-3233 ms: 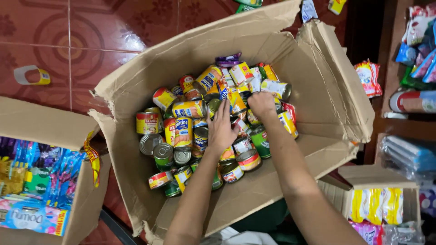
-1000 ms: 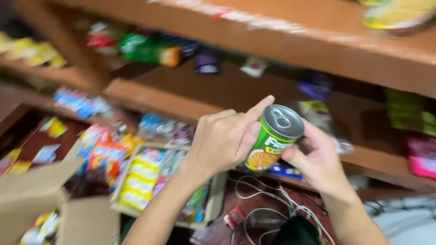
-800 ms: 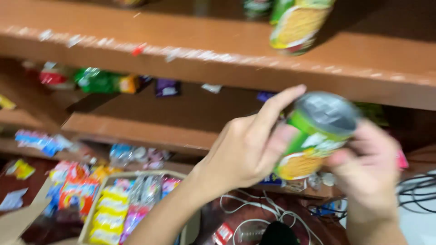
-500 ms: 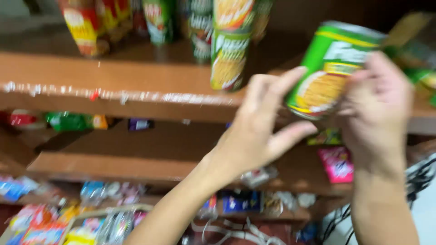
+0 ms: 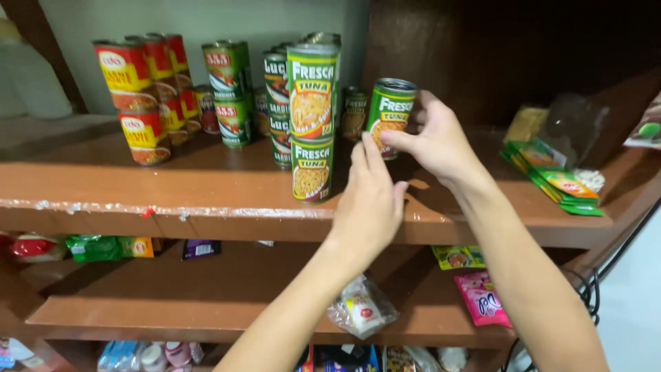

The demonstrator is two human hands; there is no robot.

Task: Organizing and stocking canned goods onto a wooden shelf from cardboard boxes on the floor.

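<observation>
Nearest, low on the bottom ledges: small packets, a clear bag, a pink sachet (image 5: 490, 306). Above these, the left hand (image 5: 368, 200) raised in front of the wooden shelf (image 5: 206, 189), fingers straight and loose, gripping nothing, fingertips just short of the green can (image 5: 389, 114). Beside it, the right hand (image 5: 437, 141) closed around that green can, thumb and fingers pinching its side, the can upright and at or just above the shelf board, just right of the stack of two green cans (image 5: 312, 120). Contact with the board hard to tell. Judged as nearly placed: can at its spot, release not yet made. Farther back, red cans (image 5: 138, 96) in stacks and dark-green cans (image 5: 231, 89), already shelved. Off right, flat green packets (image 5: 554, 182).
</observation>
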